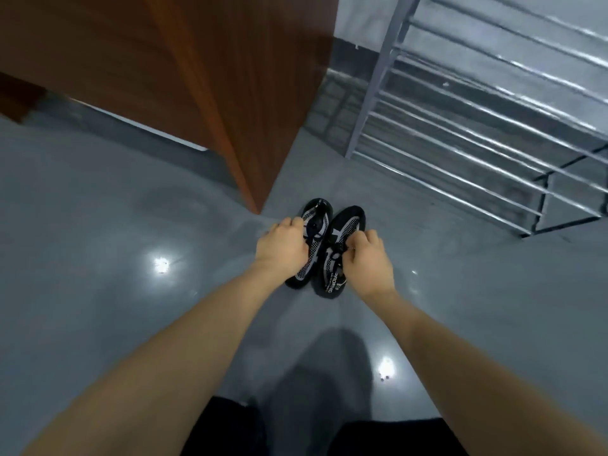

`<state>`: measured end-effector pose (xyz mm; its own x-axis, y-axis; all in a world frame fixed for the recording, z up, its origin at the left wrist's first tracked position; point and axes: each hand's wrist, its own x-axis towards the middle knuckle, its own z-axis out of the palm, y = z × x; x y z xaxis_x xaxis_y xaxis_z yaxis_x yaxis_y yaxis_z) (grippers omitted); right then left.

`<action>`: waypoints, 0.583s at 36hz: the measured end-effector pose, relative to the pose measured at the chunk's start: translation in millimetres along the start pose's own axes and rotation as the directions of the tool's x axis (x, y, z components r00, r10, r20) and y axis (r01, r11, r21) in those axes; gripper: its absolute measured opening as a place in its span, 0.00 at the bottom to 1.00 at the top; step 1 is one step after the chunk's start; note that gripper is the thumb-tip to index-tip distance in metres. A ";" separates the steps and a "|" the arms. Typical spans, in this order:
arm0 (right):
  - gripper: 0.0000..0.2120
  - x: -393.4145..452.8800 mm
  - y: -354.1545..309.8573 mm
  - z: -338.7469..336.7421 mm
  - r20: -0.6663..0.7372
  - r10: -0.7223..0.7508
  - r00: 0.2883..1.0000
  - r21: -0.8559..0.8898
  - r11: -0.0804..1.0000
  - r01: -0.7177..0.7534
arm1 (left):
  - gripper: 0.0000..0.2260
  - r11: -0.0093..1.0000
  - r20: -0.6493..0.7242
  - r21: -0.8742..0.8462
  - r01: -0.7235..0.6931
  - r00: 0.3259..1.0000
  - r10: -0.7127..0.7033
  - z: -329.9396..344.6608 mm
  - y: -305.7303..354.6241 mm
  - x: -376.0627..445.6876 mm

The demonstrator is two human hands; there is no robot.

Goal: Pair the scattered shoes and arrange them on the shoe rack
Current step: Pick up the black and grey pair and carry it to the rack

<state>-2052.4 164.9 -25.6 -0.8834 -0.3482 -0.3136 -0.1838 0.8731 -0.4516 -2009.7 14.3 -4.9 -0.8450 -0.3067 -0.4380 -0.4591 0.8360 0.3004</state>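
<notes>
Two black and grey shoes sit side by side, touching, on the grey floor (98,225). The left hand (281,246) grips the left shoe (311,240) and the right hand (370,263) grips the right shoe (342,238), fingers curled round each. The metal shoe rack (477,120) stands near, up to the right.

Floor (98,225): smooth, glossy grey finish with bright light reflections. Shoe rack (460,126): shiny metal bars. Cabinet (197,77): brown wood-grain panels, satin surface. Shoes (329,245): black-and-grey woven mesh cloth, matt.
</notes>
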 end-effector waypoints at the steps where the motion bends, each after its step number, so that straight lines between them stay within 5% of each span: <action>1: 0.09 -9.4 -10.6 -15.4 -0.001 -0.010 1.000 0.013 1.000 0.010 | 0.14 1.000 0.001 -0.007 0.011 1.000 -0.011 -18.9 3.8 -13.1; 16: 0.07 -148.1 -220.3 -259.8 0.077 -0.150 0.986 0.047 0.988 0.147 | 0.13 0.959 -0.011 -0.248 0.133 0.990 -0.141 -308.7 22.3 -223.9; 21: 0.06 -186.8 -282.2 -306.4 0.068 -0.247 0.967 0.061 0.968 0.243 | 0.10 0.979 -0.049 -0.172 0.106 0.992 -0.116 -367.9 4.9 -285.4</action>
<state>-1967.5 88.1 416.3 -0.7795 -0.5750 -0.2485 -0.3661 0.7401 -0.5641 -1871.6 -61.5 433.4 -0.7983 -0.4240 -0.4278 -0.5868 0.7076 0.3936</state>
